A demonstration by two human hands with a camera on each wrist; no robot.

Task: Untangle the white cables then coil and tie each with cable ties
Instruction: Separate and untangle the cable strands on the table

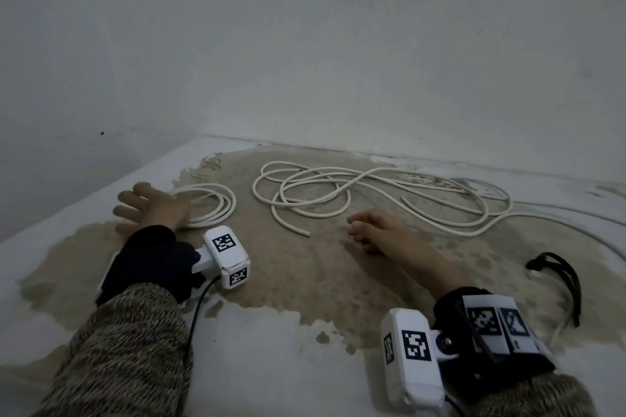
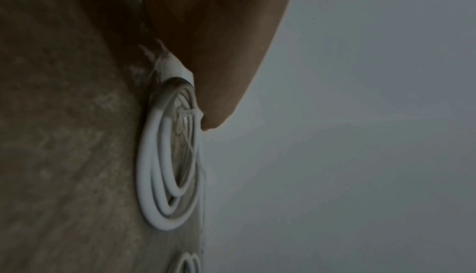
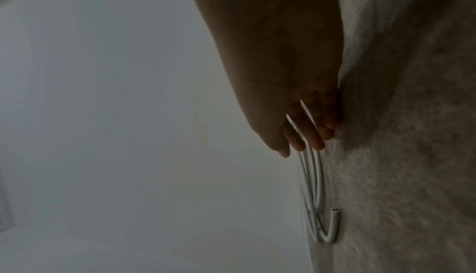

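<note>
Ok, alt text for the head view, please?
A left hand rests flat on a small coiled white cable while the right hand lies beside a loose tangle of white cable, black cable ties at far right.

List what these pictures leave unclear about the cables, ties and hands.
- Coiled cable: the left hand covers its near side in the head view, so whether it is tied is hidden.
- Loose cable: its right-hand run leaves the head view's edge.
- Black cable ties: too small to count.
- Right hand: whether it touches anything is unclear.
</note>
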